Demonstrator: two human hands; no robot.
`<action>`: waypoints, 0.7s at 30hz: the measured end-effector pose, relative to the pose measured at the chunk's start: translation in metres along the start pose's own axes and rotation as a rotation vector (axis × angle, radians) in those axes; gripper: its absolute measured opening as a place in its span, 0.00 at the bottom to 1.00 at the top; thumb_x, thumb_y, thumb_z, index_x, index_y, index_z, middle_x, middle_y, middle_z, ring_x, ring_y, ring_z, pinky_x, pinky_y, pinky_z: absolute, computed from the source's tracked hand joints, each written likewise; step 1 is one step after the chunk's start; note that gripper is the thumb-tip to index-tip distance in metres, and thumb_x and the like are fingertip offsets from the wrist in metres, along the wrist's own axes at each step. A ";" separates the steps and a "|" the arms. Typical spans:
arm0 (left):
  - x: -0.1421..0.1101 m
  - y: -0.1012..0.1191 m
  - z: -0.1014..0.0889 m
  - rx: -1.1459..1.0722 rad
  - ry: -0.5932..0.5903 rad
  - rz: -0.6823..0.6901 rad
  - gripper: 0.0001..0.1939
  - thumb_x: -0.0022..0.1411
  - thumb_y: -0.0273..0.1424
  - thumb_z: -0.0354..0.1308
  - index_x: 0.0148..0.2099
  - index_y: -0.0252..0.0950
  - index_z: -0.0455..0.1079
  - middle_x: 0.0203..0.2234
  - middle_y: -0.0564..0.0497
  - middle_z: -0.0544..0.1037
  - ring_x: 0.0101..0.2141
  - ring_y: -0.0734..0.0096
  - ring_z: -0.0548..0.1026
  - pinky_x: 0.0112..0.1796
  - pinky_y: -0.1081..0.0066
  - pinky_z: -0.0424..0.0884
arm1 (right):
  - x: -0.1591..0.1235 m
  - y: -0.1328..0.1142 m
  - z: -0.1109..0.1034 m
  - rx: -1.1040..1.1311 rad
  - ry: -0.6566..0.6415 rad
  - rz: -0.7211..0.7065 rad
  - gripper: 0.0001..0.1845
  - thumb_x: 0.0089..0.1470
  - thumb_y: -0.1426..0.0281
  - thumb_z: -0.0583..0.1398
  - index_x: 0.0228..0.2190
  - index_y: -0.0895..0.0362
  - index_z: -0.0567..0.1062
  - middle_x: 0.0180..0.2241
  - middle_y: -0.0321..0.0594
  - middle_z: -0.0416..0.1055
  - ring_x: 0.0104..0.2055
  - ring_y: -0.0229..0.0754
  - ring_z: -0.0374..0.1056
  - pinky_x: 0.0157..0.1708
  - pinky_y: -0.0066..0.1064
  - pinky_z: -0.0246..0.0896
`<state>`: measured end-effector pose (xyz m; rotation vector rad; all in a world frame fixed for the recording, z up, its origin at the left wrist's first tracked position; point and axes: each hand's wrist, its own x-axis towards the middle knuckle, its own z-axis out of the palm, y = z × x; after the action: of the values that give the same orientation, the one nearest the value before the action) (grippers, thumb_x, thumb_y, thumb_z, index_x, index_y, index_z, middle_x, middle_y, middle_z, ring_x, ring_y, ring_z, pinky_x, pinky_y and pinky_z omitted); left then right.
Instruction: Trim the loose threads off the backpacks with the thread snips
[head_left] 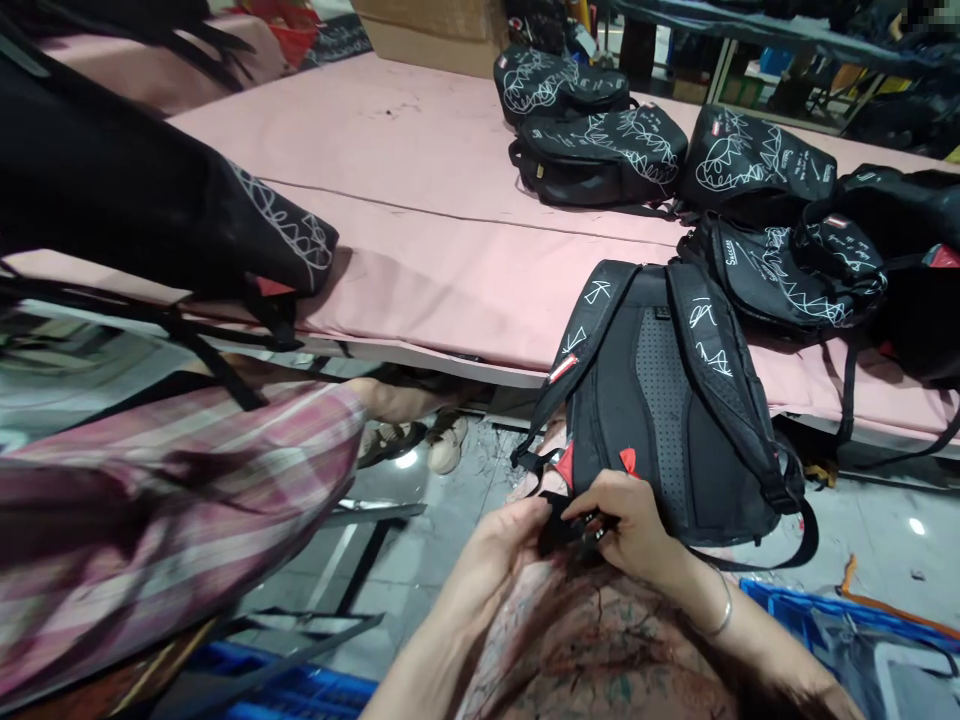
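A black backpack (660, 400) leans against the pink table's edge, its padded back and two shoulder straps with white scribbles facing me. My left hand (510, 540) pinches a black strap piece (553, 525) just below the pack's lower left corner. Close beside it, my right hand (634, 520) has bent fingers closed around a small dark, shiny item whose kind I cannot make out. Near my right fingers a small red tab (628, 461) sticks out. A red corner patch (565, 465) shows at the pack's lower left side.
Several black scribbled backpacks (600, 155) lie on the pink table (420, 230). Another black bag (150, 190) juts in at left, near a person in plaid clothing (247, 500). Blue crates (795, 610) stand low on both sides. A cardboard box (431, 30) is at the back.
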<state>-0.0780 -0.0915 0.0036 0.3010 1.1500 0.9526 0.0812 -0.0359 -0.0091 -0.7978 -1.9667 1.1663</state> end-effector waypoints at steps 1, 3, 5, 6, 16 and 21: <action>-0.001 -0.002 0.001 0.068 0.017 0.016 0.19 0.43 0.43 0.65 0.28 0.31 0.73 0.17 0.49 0.73 0.21 0.70 0.70 0.26 0.71 0.67 | 0.002 0.001 0.002 0.059 0.068 0.077 0.06 0.48 0.71 0.55 0.25 0.56 0.73 0.22 0.34 0.65 0.25 0.35 0.60 0.27 0.27 0.55; -0.003 -0.003 -0.001 0.265 0.153 0.143 0.20 0.46 0.47 0.61 0.25 0.32 0.73 0.16 0.50 0.72 0.21 0.69 0.70 0.27 0.71 0.67 | 0.008 0.003 0.006 0.192 0.180 0.285 0.11 0.47 0.65 0.58 0.18 0.56 0.66 0.17 0.31 0.59 0.21 0.33 0.55 0.22 0.25 0.51; -0.006 -0.001 -0.003 0.462 0.347 0.365 0.17 0.49 0.46 0.59 0.26 0.35 0.73 0.19 0.51 0.74 0.25 0.68 0.71 0.31 0.71 0.67 | 0.013 0.005 0.009 0.332 0.225 0.464 0.17 0.45 0.61 0.59 0.16 0.56 0.61 0.15 0.28 0.53 0.19 0.31 0.49 0.19 0.24 0.46; -0.007 0.000 -0.005 0.534 0.398 0.462 0.16 0.49 0.45 0.60 0.28 0.36 0.74 0.23 0.50 0.76 0.29 0.67 0.72 0.35 0.71 0.68 | 0.015 0.006 0.010 0.398 0.222 0.521 0.18 0.44 0.59 0.60 0.16 0.56 0.60 0.15 0.27 0.51 0.18 0.30 0.47 0.18 0.23 0.44; 0.009 -0.008 0.001 0.217 0.385 0.339 0.22 0.38 0.41 0.68 0.36 0.35 0.76 0.31 0.47 0.80 0.33 0.62 0.75 0.36 0.67 0.72 | 0.017 0.008 0.010 0.267 0.290 0.459 0.09 0.48 0.66 0.57 0.33 0.56 0.67 0.27 0.33 0.66 0.29 0.35 0.62 0.31 0.27 0.57; 0.008 0.000 0.010 0.052 0.443 0.314 0.23 0.32 0.39 0.70 0.33 0.35 0.76 0.25 0.51 0.79 0.27 0.68 0.75 0.31 0.72 0.73 | 0.003 0.007 0.002 -0.258 0.301 0.132 0.10 0.57 0.65 0.52 0.35 0.56 0.70 0.32 0.41 0.69 0.35 0.42 0.63 0.38 0.33 0.57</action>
<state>-0.0685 -0.0831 0.0031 0.3282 1.5639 1.3092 0.0786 -0.0313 -0.0156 -1.1791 -1.8520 0.8150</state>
